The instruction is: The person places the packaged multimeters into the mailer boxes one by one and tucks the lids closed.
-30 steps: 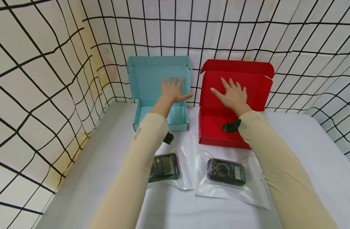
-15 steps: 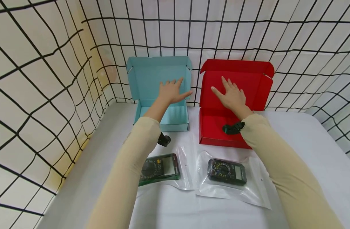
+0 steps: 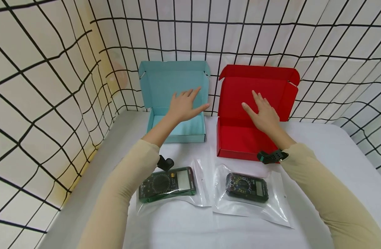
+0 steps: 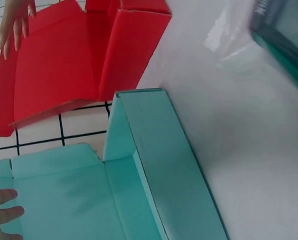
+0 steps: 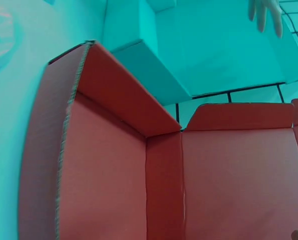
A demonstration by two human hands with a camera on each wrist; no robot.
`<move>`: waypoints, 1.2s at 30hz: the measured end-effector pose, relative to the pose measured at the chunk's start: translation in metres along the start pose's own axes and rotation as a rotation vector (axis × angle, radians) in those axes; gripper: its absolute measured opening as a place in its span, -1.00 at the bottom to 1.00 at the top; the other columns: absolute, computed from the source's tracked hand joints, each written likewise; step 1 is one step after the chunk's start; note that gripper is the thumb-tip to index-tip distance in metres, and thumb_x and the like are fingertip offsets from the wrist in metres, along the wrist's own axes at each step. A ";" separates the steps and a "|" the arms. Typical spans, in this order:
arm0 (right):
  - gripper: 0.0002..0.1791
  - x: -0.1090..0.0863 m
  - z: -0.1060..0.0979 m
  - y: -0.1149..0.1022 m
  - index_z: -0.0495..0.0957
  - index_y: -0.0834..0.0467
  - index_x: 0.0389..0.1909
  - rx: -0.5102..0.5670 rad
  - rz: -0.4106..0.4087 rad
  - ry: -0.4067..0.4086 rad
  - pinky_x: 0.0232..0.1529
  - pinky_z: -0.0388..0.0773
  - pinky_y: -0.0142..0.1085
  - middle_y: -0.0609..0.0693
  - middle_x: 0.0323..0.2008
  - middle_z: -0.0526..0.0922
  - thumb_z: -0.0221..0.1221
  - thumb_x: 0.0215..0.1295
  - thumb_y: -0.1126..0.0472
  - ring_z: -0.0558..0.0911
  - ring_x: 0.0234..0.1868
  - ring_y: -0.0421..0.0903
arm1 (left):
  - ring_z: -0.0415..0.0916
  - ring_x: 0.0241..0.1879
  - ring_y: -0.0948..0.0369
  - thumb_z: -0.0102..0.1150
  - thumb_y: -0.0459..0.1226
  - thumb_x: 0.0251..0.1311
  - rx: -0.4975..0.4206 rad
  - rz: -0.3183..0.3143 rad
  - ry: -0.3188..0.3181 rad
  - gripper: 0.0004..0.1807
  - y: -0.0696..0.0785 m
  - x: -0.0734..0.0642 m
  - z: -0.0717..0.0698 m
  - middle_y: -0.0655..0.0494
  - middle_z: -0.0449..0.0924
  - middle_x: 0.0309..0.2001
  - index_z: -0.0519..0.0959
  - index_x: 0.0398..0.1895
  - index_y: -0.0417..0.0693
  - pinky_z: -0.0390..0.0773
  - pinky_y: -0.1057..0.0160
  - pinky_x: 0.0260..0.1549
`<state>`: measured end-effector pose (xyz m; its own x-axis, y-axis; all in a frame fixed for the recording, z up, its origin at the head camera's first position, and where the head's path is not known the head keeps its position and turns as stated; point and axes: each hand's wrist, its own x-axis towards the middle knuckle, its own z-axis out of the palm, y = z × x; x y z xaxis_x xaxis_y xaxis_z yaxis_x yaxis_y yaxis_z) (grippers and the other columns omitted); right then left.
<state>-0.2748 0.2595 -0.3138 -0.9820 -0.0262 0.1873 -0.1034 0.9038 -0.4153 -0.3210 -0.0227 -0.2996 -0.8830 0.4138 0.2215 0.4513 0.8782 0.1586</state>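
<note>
My left hand [image 3: 182, 106], fingers spread and holding nothing, hovers over the light-blue cardboard box [image 3: 185, 138], whose lid stands up at the back. Above the red cardboard box [image 3: 237, 154], also with its lid raised, my right hand [image 3: 266, 117] is held with straight fingers and nothing in them. Both boxes look empty inside. Closer to me lie two multimeters in clear plastic bags: a larger multimeter [image 3: 165, 183] on the left and a smaller multimeter [image 3: 246, 187] on the right. In the left wrist view, fingertips [image 4: 6, 215] show before the blue lid.
A black wire grid [image 3: 190, 36] stands behind the boxes, and another grid [image 3: 44, 114] runs along the left side. White cloth [image 3: 190, 231] covers the table. Wrist cameras hang under both forearms, the left camera [image 3: 165, 163] above the larger multimeter.
Both hands have drawn back a little toward me, and the forearms have spread outward. The left sleeve has moved off the larger multimeter, which now shows fully. Boxes and multimeters stay put.
</note>
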 end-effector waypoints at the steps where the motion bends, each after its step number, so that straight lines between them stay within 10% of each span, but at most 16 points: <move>1: -0.14 -0.003 0.000 0.001 -0.28 -0.05 0.46 0.007 -0.006 0.001 0.26 -0.17 0.30 0.17 0.44 -0.17 -0.29 0.27 -0.39 -0.13 0.41 0.26 | 0.12 0.33 0.01 -0.30 0.37 0.14 -0.002 0.004 0.005 -0.13 -0.001 -0.003 0.000 0.01 0.13 0.38 -0.08 0.45 0.20 -0.06 -0.20 0.28; 20: -0.31 -0.071 -0.005 0.012 -0.14 -0.12 0.45 0.169 -0.061 0.050 -0.01 0.21 0.38 0.12 0.43 -0.06 -0.19 0.37 -0.19 0.08 0.36 0.28 | 0.18 0.31 0.09 -0.19 0.32 0.15 -0.094 0.087 0.020 -0.17 -0.005 -0.074 0.007 0.08 0.19 0.36 0.01 0.44 0.21 0.20 -0.05 0.22; 36: -0.40 -0.110 -0.016 0.033 -0.15 -0.26 0.43 0.280 0.035 0.063 0.03 0.00 0.46 0.14 0.42 -0.05 -0.24 0.42 -0.11 0.01 0.35 0.36 | 0.26 0.27 0.09 -0.12 0.28 0.15 -0.201 0.092 0.049 -0.21 -0.005 -0.105 0.009 0.12 0.24 0.33 0.06 0.42 0.24 0.28 -0.07 0.16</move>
<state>-0.1681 0.2993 -0.3338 -0.9749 0.0370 0.2197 -0.1182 0.7501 -0.6507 -0.2318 -0.0680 -0.3323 -0.8318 0.4739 0.2892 0.5508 0.7697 0.3228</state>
